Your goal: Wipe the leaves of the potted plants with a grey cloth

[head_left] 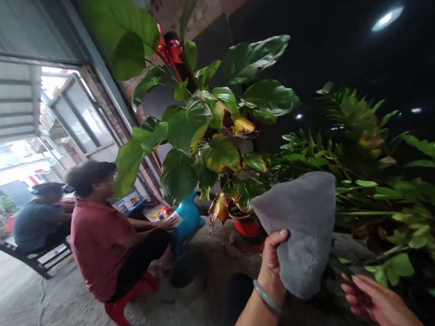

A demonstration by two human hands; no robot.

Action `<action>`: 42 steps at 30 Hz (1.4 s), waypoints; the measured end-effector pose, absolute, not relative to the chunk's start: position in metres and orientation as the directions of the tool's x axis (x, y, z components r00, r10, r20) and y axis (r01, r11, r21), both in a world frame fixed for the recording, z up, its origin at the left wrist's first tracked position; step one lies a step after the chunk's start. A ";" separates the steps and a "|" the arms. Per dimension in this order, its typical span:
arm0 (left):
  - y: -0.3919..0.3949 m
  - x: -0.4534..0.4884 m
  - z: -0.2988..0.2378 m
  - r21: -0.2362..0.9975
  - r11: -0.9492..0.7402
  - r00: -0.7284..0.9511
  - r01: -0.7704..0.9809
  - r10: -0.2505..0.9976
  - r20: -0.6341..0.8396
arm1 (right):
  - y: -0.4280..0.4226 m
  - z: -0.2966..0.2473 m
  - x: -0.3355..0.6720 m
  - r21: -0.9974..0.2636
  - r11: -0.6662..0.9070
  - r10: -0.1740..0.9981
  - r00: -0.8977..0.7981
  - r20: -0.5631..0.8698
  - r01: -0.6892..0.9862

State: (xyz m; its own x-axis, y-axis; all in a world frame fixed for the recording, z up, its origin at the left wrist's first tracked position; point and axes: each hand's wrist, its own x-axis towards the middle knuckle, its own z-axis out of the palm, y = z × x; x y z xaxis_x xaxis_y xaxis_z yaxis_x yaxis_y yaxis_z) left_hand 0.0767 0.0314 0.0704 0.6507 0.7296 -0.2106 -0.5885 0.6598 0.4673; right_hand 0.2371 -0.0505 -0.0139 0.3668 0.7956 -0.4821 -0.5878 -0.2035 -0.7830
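Beside the leafy plant (190,121), at near right, the grey plush piece (307,220) seems to be being handled; the next move likely calls for a steady left hold. It looks soft, broad-topped, round-bottomed. The left hand's (274,254) fingers grasp its left edge; the right hand's (373,295) curl nearby, contents unclear.

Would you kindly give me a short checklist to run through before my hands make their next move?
1. Left hand has hold of the grey piece: ok, thumb over its near face.
2. Grey piece's outline in view: ok, apart from the part under the hand.
3. Right hand is free: cannot tell, something dark shows near its fingertips.
4. Grey piece is clear of the leafy plants behind: cannot tell from this angle.
5. Co-worker's hand is away from the grey piece: ok, it is at the blue item.
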 end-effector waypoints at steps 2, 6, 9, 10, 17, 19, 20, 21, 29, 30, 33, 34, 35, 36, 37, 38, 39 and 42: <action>0.036 0.090 0.065 0.442 0.682 0.622 -0.583 0.724 -0.298 | -0.050 -0.016 0.238 -0.782 -0.198 0.806 0.357 -0.473 -0.591; 0.018 0.092 0.012 0.411 0.769 0.634 -0.489 0.637 -0.439 | -0.048 -0.035 0.247 -0.813 -0.181 0.841 0.341 -0.420 -0.554; -0.007 0.075 -0.015 0.439 0.839 0.753 -0.321 0.507 -0.419 | -0.047 -0.046 0.252 -0.838 -0.191 0.867 0.312 -0.388 -0.512; -0.013 0.068 -0.012 0.460 0.842 0.777 -0.283 0.483 -0.405 | -0.048 -0.048 0.252 -0.840 -0.187 0.867 0.316 -0.384 -0.509; 0.013 0.072 0.080 0.564 0.670 0.735 -0.482 0.660 -0.155 | -0.054 -0.022 0.239 -0.819 -0.157 0.834 0.370 -0.409 -0.552; 0.031 0.086 0.079 0.539 0.655 0.680 -0.529 0.708 -0.193 | -0.054 -0.014 0.237 -0.805 -0.182 0.816 0.370 -0.444 -0.565; 0.037 0.092 0.070 0.518 0.671 0.658 -0.531 0.712 -0.247 | -0.054 -0.012 0.237 -0.802 -0.185 0.814 0.368 -0.449 -0.568; 0.039 0.096 0.057 0.494 0.694 0.642 -0.523 0.703 -0.306 | -0.054 -0.012 0.238 -0.800 -0.182 0.818 0.363 -0.446 -0.572; -0.008 0.061 0.012 0.496 0.833 0.804 -0.244 0.460 -0.377 | -0.054 -0.024 0.248 -0.816 -0.183 0.832 0.356 -0.426 -0.548; -0.008 0.060 0.025 0.521 0.809 0.805 -0.272 0.488 -0.337 | -0.054 -0.023 0.247 -0.827 -0.176 0.832 0.369 -0.415 -0.535; 0.009 0.072 0.066 0.564 0.710 0.760 -0.421 0.616 -0.208 | -0.054 -0.020 0.243 -0.824 -0.154 0.827 0.385 -0.409 -0.545; 0.017 0.079 0.074 0.563 0.680 0.730 -0.469 0.657 -0.186 | -0.054 -0.019 0.242 -0.819 -0.154 0.824 0.386 -0.415 -0.553; 0.024 0.086 0.076 0.556 0.662 0.697 -0.503 0.691 -0.193 | -0.053 -0.019 0.241 -0.817 -0.153 0.823 0.386 -0.417 -0.556; 0.029 0.092 0.073 0.546 0.660 0.665 -0.516 0.710 -0.230 | -0.053 -0.019 0.241 -0.816 -0.155 0.826 0.380 -0.417 -0.557; 0.032 0.097 0.065 0.537 0.673 0.642 -0.508 0.712 -0.285 | -0.053 -0.020 0.241 -0.817 -0.157 0.830 0.374 -0.414 -0.556; 0.031 0.100 0.053 0.527 0.705 0.631 -0.475 0.690 -0.354 | -0.053 -0.021 0.242 -0.817 -0.158 0.835 0.366 -0.410 -0.554; 0.028 0.100 0.038 0.513 0.747 0.628 -0.423 0.650 -0.428 | -0.052 -0.022 0.243 -0.817 -0.165 0.840 0.355 -0.410 -0.553; 0.009 0.086 -0.004 0.470 0.844 0.683 -0.259 0.504 -0.528 | -0.053 -0.024 0.247 -0.818 -0.198 0.844 0.331 -0.423 -0.541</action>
